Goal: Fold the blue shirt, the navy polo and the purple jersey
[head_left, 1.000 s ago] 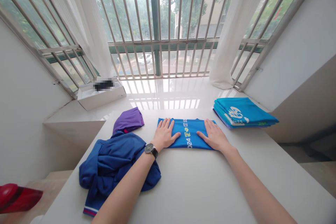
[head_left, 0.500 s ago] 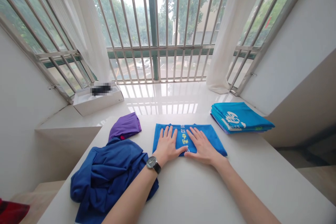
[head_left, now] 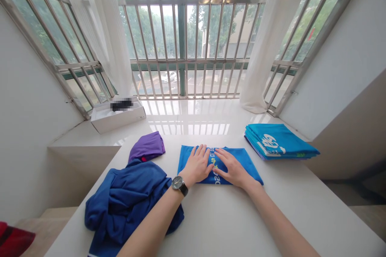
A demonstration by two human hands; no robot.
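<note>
A folded blue T-shirt [head_left: 247,164] with white and yellow print lies flat on the white table, right in front of me. My left hand [head_left: 197,164] rests on its left half, fingers stretched out and palm down. On the middle and right part lies my right hand [head_left: 232,167], also with outstretched fingers. The two hands are close together over the print and cover part of it. Left of my left forearm, a crumpled dark blue garment [head_left: 129,200] is heaped, and behind it sits a purple piece of cloth [head_left: 147,146].
A stack of folded shirts [head_left: 280,140], turquoise on top, stands at the table's [head_left: 289,217] right. On the window sill, a white open box [head_left: 120,119] holds a blurred dark object. Barred windows and white curtains [head_left: 259,48] close off the back. Something red [head_left: 15,239] shows at lower left.
My hands have slid inward over the T-shirt and are closer together, covering more of the print. The whole view has shifted slightly. The stack and the crumpled garment stay where they were.
</note>
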